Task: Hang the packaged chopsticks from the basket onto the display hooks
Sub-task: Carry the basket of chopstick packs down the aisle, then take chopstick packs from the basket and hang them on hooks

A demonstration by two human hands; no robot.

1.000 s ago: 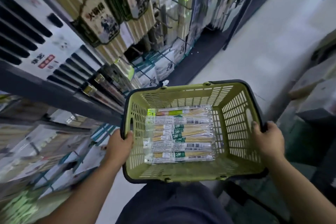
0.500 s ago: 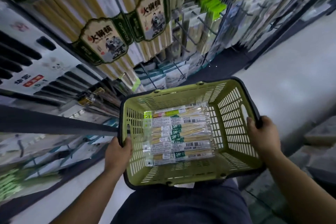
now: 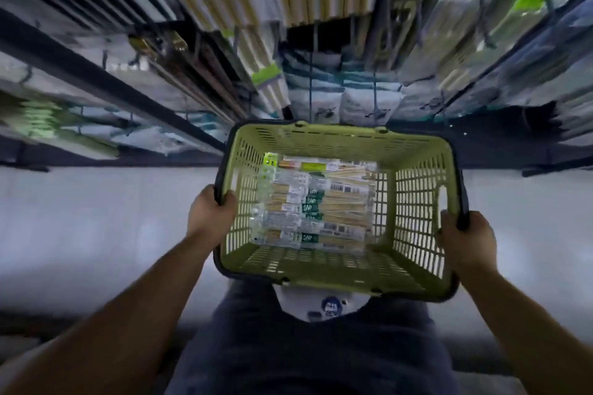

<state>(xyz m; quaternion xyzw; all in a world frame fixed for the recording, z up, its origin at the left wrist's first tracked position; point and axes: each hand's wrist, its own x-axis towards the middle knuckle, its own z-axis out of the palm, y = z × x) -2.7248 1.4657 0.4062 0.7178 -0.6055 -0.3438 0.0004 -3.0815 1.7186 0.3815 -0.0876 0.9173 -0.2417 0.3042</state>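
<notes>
Gripping the olive-green slotted plastic basket (image 3: 337, 144) with both hands, I hold it out level above my dark trousers (image 3: 305, 346). My left hand (image 3: 210, 213) is clenched over the dark rim on the near-left side, and my right hand (image 3: 463, 240) is clenched over the rim on the right, by the handle slot. Inside, the clear-wrapped packs of pale wooden chopsticks (image 3: 317, 202) lie flat across the basket floor, stacked side by side with their green labels showing; none has been lifted out yet.

A second ago the rack ran off slanting to my left and the aisle floor filled the right side. Now I have turned square to it: the pale floor (image 3: 80, 218) makes a band across the view, and the display rack of hanging packaged goods (image 3: 321, 26) stands straight ahead, just past the basket's far rim. The metal display hooks (image 3: 310, 86) point toward me, though blur hides which are free. I judge I am in position, so next one hand must let go to pick a pack.
</notes>
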